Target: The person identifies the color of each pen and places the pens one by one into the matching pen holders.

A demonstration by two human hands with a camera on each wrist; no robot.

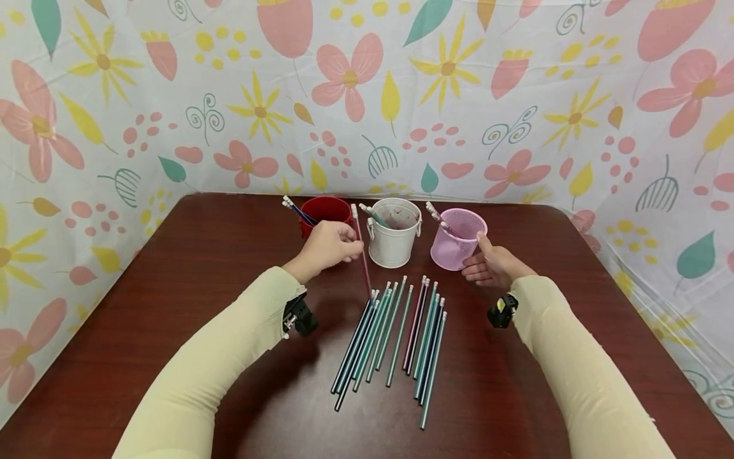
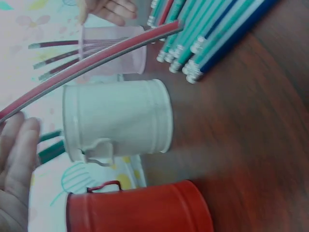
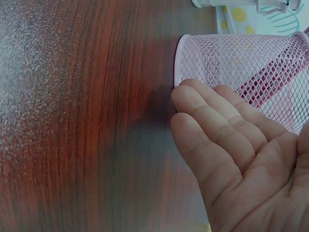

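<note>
My left hand (image 1: 332,247) pinches a dark pink pencil (image 1: 364,264) near its upper part, in front of the red and white buckets. The pencil stands nearly upright, its eraser end up and its lower end near the pencils on the table. In the left wrist view the same pencil (image 2: 96,60) slants past the white bucket (image 2: 120,118). My right hand (image 1: 494,264) touches the pink mesh cup (image 1: 450,250), thumb at the rim and fairly straight fingers along its lower side. A few dark pink pencils (image 3: 270,75) lean inside that cup.
The red bucket (image 1: 327,208) holds blue pencils (image 1: 301,211); the white bucket (image 1: 391,247) holds green ones (image 1: 375,217). Several green, blue and dark pink pencils (image 1: 395,335) lie in two groups on the brown table (image 1: 229,236). A flowered cloth (image 1: 355,146) hangs behind.
</note>
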